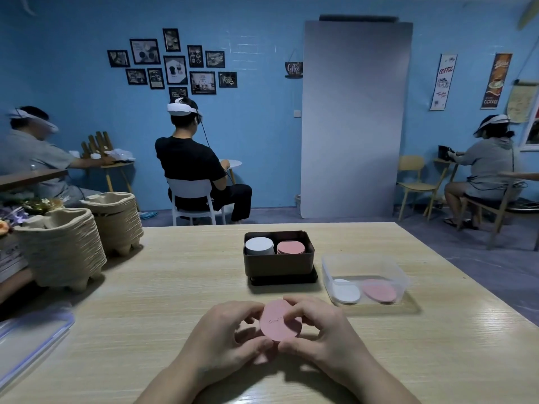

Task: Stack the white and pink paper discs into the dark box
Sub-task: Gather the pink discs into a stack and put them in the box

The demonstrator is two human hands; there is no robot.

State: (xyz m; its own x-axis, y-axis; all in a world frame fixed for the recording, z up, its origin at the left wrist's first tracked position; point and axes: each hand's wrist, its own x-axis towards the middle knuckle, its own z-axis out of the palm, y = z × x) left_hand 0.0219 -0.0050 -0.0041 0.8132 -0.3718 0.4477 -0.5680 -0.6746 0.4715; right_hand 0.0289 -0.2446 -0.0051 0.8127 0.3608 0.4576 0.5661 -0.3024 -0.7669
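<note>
**Both hands on one pink disc, near edge of table**

Forearms are cut off by the bottom of the frame. L hand [230, 336] and R hand [323, 330] meet just above the table [145, 316], fingers curled, pinching a pink disc [280, 320] btwn them by its edges. Fingertips overlap the disc's rim, so its full outline is hidden. A pinkish patch under the L thumb may be a 2nd disc; can't tell. There is a faint mark on the disc face, not readable.

Far L, a clear lid w/ blue edge [29, 339] is cut off by the frame.

To the R, a clear tub [364, 275] holds white discs [347, 291] and pink discs [379, 290] side by side, blurred thru the wall; count unclear.

Beyond the hands, the dark box [278, 266] sits on a black base [283, 279]. Inside it are a white stack [259, 245] on the L and a pink stack [290, 247] on the R, lower parts hidden by the box wall.

Back L are two piles of pulp trays [61, 246], partly cut off.
</note>
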